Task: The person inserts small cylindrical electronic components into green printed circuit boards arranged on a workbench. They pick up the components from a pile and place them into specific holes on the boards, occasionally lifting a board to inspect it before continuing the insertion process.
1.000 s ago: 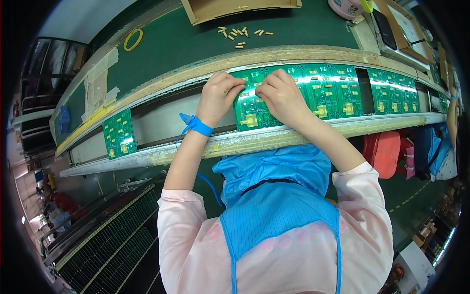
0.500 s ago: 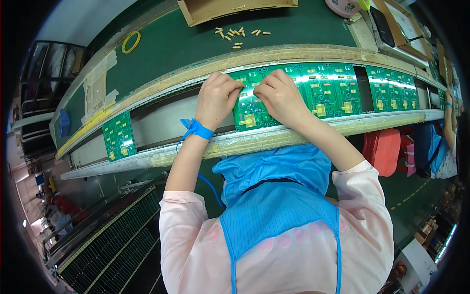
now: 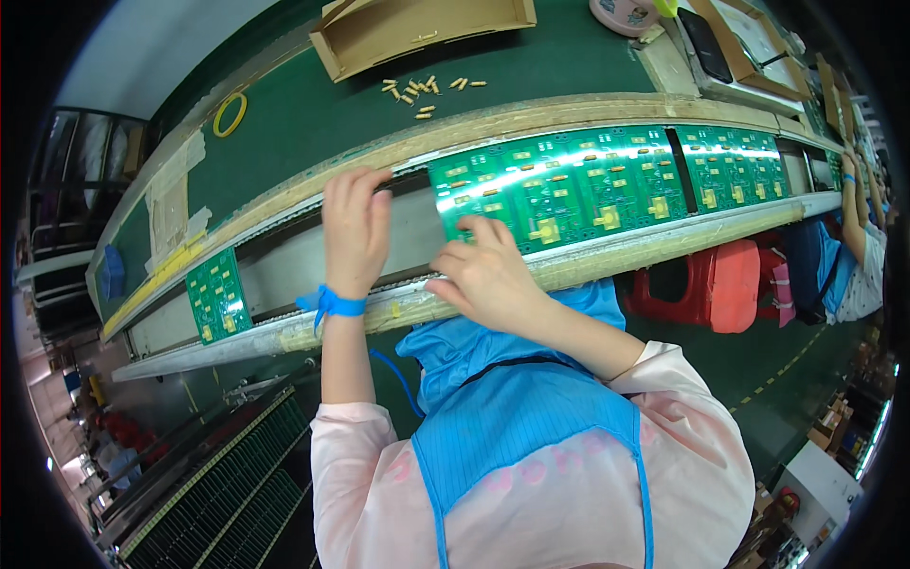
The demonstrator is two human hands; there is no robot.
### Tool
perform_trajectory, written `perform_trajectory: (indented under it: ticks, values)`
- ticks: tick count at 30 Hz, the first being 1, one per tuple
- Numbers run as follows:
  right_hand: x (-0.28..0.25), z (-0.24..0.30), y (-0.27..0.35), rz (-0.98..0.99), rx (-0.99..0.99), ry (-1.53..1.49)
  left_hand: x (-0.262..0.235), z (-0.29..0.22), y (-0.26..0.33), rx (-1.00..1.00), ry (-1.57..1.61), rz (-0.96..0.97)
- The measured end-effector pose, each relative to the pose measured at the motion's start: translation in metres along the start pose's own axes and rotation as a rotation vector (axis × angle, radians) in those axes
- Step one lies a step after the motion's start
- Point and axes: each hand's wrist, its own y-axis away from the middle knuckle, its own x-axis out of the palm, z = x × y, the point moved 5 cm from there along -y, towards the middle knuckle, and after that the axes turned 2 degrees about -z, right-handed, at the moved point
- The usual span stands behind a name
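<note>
We rest our left hand open on the conveyor rail for support, while our right hand fingers pin the green circuit board flat.

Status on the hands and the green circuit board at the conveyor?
Left hand flat at the conveyor's far rail, holding nothing. Right hand fingers on the green circuit board panel, near its left end. Nothing blocking the panel.

Green worktop beyond the hands, bearing an open cardboard box, scattered small tan parts and a yellow ring; conveyor track under the hands carries green circuit boards.
</note>
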Motion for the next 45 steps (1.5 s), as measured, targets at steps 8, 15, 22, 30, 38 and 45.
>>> perform_trajectory:
  ticks: [8, 15, 22, 30, 38, 45]
  values:
    - [-0.041, -0.042, 0.027, -0.097, 0.165, 0.034, -0.064, 0.052, 0.066, -0.284, -0.288, -0.075]
    - [-0.090, -0.101, 0.063, -0.195, 0.305, 0.140, -0.127, 0.118, 0.126, -0.462, -0.681, -0.162]
    - [-0.139, -0.187, 0.127, -0.231, 0.525, 0.297, -0.139, 0.184, 0.154, -0.725, -0.913, 0.003]
    - [-0.137, -0.194, 0.131, -0.401, 0.403, 0.396, -0.127, 0.162, 0.141, -0.720, -1.052, 0.109]
    - [-0.113, -0.150, 0.101, -0.457, 0.343, 0.222, -0.073, 0.104, 0.104, -0.630, -1.089, 0.183]
    - [-0.096, -0.120, 0.084, -0.405, 0.297, 0.139, -0.041, 0.063, 0.083, -0.577, -1.029, 0.216]
